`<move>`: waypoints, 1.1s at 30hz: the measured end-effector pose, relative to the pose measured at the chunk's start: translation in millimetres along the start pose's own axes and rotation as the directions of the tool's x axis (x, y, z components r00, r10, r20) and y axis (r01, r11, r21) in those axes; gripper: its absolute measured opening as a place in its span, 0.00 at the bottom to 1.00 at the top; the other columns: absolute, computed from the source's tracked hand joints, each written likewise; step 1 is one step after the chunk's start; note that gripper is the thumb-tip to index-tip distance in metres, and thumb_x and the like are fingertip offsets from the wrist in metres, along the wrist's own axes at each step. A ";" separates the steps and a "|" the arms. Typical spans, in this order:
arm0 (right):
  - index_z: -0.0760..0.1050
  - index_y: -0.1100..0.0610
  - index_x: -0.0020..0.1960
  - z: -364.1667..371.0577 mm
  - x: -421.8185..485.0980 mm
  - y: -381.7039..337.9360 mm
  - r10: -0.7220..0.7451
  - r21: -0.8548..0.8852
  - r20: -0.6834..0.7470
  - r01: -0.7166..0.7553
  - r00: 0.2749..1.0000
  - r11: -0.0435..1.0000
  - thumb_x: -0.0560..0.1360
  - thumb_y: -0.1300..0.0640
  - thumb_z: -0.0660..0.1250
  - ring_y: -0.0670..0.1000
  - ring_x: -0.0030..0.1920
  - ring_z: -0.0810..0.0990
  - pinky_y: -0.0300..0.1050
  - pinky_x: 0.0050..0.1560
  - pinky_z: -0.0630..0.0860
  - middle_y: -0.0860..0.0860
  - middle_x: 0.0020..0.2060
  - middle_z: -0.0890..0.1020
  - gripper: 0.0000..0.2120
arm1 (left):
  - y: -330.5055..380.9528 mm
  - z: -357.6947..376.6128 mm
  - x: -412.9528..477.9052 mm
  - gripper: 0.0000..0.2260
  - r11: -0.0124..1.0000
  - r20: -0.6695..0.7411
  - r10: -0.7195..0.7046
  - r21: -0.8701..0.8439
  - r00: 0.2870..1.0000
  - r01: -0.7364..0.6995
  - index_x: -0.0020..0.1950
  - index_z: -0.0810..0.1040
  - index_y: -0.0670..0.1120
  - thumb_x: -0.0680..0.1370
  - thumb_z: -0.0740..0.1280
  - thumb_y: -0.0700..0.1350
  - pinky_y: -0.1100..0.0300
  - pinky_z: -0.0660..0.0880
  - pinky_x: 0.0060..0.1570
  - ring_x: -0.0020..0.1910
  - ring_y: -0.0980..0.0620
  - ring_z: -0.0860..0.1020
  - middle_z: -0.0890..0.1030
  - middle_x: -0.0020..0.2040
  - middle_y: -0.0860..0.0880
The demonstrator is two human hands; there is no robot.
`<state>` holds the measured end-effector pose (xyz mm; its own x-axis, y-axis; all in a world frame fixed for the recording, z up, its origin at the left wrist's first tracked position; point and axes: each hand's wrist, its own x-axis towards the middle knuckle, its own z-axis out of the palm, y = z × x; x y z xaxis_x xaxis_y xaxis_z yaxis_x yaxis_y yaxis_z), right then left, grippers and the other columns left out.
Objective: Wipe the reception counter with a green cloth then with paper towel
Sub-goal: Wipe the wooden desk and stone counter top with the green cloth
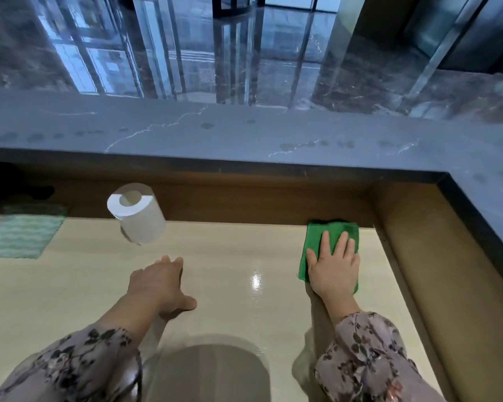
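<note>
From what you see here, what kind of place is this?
Probably a reception desk in a building lobby: a raised grey stone ledge above a beige work surface, and a polished marble floor reflecting tall windows beyond.

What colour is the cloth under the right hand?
Bright green cloth, plain, seen in the head view.

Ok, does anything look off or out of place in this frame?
Yes. The paper roll is tilted and blurred, seemingly in mid-air above the desk, beyond the open left hand. Smudges dot the grey ledge. The right hand presses the green cloth flat.
</note>
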<state>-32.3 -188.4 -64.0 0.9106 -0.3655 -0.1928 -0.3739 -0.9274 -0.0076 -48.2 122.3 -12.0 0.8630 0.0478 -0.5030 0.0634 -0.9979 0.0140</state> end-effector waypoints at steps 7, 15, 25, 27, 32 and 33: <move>0.61 0.51 0.75 28.1 -119.4 -94.6 -0.227 0.115 -0.022 0.228 0.974 0.967 0.74 0.39 0.42 0.64 0.75 0.57 0.60 0.70 0.51 0.62 0.74 0.59 0.33 | -19.4 -3.1 3.4 0.12 0.993 -0.026 0.023 -0.118 0.999 -0.026 0.45 0.70 0.51 0.71 0.69 0.56 0.57 0.71 0.45 0.49 0.49 0.76 0.77 0.48 0.52; 0.57 0.46 0.76 31.6 -145.6 -108.7 -0.638 -0.012 0.010 0.638 0.770 0.770 0.79 0.38 0.44 0.58 0.77 0.50 0.59 0.74 0.56 0.56 0.76 0.53 0.28 | -20.9 -13.6 1.5 0.09 0.983 -0.041 0.053 -0.175 0.998 -0.060 0.41 0.70 0.49 0.71 0.70 0.48 0.55 0.74 0.47 0.48 0.46 0.76 0.78 0.45 0.49; 0.40 0.48 0.79 9.1 -78.2 56.3 -0.005 0.043 0.021 0.005 1.000 0.999 0.80 0.38 0.39 0.56 0.77 0.41 0.52 0.76 0.47 0.55 0.78 0.41 0.30 | -19.9 -13.9 -2.0 0.14 0.985 0.004 0.095 -0.142 0.996 -0.093 0.52 0.74 0.50 0.70 0.71 0.51 0.52 0.77 0.52 0.48 0.48 0.77 0.79 0.48 0.50; 0.40 0.49 0.79 8.6 -78.1 59.7 0.091 0.061 0.057 -0.094 0.994 0.994 0.81 0.41 0.42 0.57 0.77 0.41 0.53 0.76 0.47 0.56 0.77 0.40 0.29 | -20.2 -13.4 -2.4 0.12 0.985 0.009 0.107 -0.141 0.994 -0.105 0.48 0.74 0.50 0.69 0.71 0.51 0.52 0.77 0.51 0.47 0.48 0.77 0.78 0.46 0.50; 0.37 0.51 0.78 11.2 -102.4 -9.4 0.243 0.129 0.080 -0.252 0.967 0.959 0.81 0.41 0.41 0.61 0.76 0.38 0.57 0.75 0.42 0.60 0.76 0.38 0.30 | -18.5 -16.5 -6.8 0.12 0.977 0.009 0.125 -0.174 0.992 -0.121 0.50 0.74 0.48 0.70 0.70 0.51 0.53 0.76 0.51 0.49 0.47 0.77 0.78 0.48 0.50; 0.36 0.51 0.78 13.6 -111.2 -30.3 0.209 0.137 0.086 -0.219 0.974 0.966 0.81 0.41 0.41 0.61 0.76 0.37 0.58 0.75 0.40 0.60 0.76 0.37 0.30 | -18.3 -17.8 -7.9 0.14 0.975 0.010 0.128 -0.186 0.992 -0.124 0.55 0.74 0.48 0.72 0.70 0.51 0.52 0.76 0.54 0.51 0.47 0.77 0.79 0.50 0.49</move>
<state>-124.7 -118.5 -55.7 0.7937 -0.5429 -0.2743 -0.5849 -0.8050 -0.0992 -47.2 141.0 7.2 0.8590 -0.0812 -0.5055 0.0477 -0.9703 0.2371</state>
